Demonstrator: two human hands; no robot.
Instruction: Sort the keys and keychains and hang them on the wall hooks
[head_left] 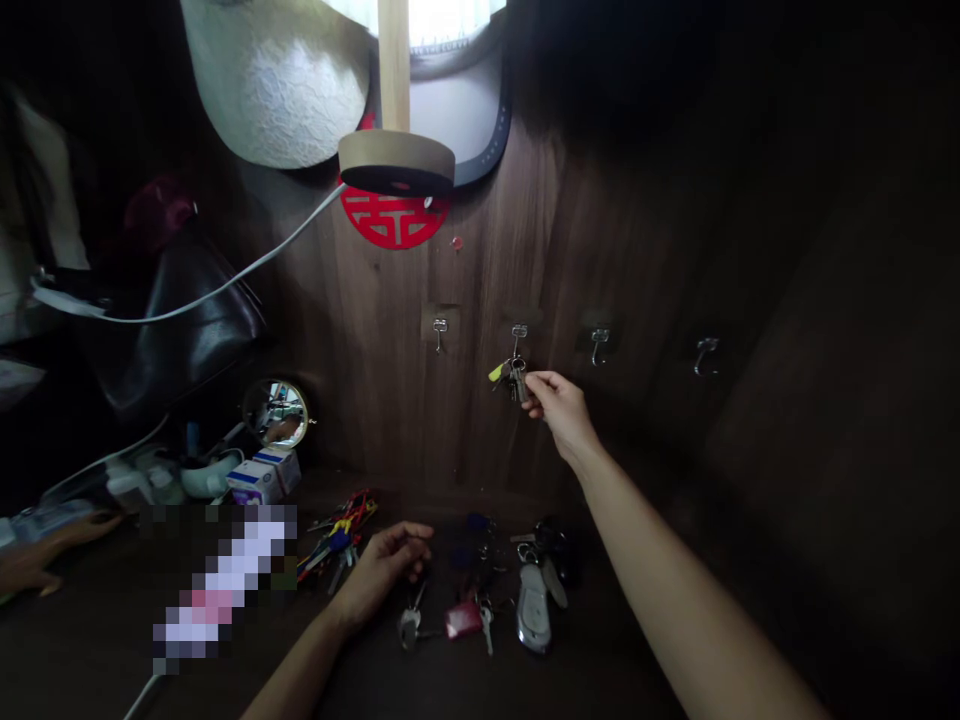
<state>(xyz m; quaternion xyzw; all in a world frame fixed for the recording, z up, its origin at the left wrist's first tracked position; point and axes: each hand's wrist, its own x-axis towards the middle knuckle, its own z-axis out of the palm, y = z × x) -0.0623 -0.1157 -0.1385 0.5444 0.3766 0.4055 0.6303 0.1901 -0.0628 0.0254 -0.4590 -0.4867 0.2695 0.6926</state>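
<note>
My right hand (pixel 553 402) pinches a bunch of keys (pixel 519 382) with a yellow tag at the second wall hook (pixel 518 332). The key ring is at the hook's lower end; I cannot tell whether it is fully seated. My left hand (pixel 390 560) lies low over the dark tabletop, fingers loosely curled and apart. Just below its fingertips is a small set of keys (pixel 410 625). To its left lies a large bunch of keys (pixel 341 540) with red, yellow and blue parts. Right of it are keys with a red tag (pixel 463 619) and a grey fob (pixel 533 610).
Three more hooks (pixel 440 333), (pixel 598 345), (pixel 706 355) line the wood wall. A lamp (pixel 397 160) hangs above, its white cable (pixel 247 270) running left. Small boxes (pixel 262 478) and a round mirror (pixel 277 412) stand left. Another person's hand (pixel 64 548) is at far left.
</note>
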